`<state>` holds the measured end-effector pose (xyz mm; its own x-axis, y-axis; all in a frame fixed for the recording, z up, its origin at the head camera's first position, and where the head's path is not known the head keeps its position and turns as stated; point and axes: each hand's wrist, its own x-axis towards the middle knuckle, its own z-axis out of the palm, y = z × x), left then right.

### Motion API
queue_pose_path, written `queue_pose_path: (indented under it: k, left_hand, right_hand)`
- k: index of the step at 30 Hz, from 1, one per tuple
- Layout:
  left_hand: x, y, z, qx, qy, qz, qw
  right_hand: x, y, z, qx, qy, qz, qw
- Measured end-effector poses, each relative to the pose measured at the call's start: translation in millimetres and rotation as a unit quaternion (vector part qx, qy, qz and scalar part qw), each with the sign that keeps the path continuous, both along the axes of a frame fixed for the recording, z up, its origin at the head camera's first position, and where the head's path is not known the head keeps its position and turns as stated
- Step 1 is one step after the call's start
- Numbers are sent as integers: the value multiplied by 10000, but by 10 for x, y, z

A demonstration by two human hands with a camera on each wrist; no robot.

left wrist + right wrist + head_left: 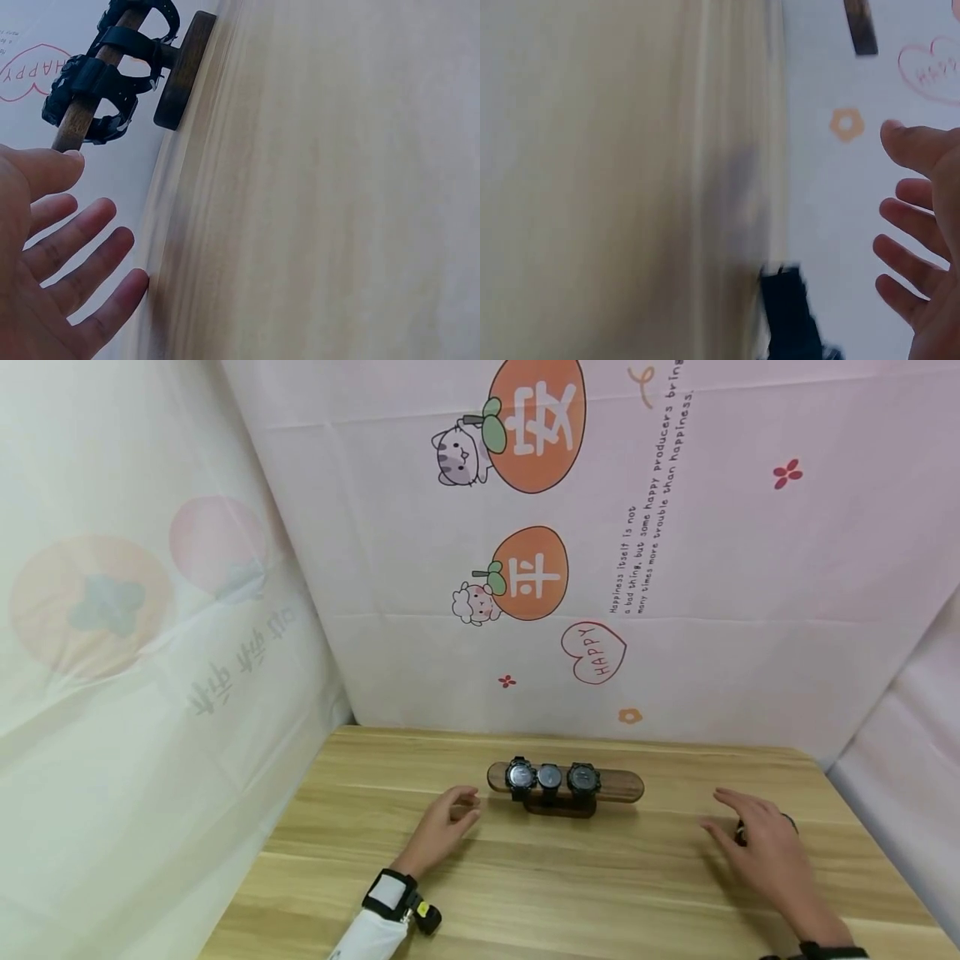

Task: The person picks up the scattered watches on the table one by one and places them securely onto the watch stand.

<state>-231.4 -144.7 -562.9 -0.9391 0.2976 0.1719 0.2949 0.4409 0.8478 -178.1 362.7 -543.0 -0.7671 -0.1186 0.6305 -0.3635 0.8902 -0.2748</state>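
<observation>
A dark wooden watch stand (622,786) sits at the back middle of the table, its horizontal bar raised over a small base (185,71). Three black watches ring the bar: one on the left (521,774), one in the middle (550,776) and one further right (583,778). My left hand (441,828) hovers just off the bar's left end, fingers loosely spread and holding nothing. On the right side, my right hand (772,850) is over another black watch (787,311), partly hidden by it in the head view. Its fingers are relaxed and apart from that watch in the right wrist view.
The wood-grain table (600,885) ends at a printed white cloth (450,685) behind it. More cloth hangs along the left side (150,735) and the right side (911,760).
</observation>
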Motion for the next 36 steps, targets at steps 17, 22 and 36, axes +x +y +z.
queue_pose_path:
  k: [17, 22, 36]
  left_hand:
    - [-5, 26, -57, -258, 283, 117, 9992]
    - [-1, 26, -61, -284, 306, 130, 9990]
    - [-8, 35, -95, -320, 399, 136, 9986]
  right_hand:
    - [117, 502, -144, -447, -109, -1155, 9922]
    - [132, 560, -131, -484, -760, -1579, 9833]
    - [151, 630, -110, -796, -1900, -1944, 9591]
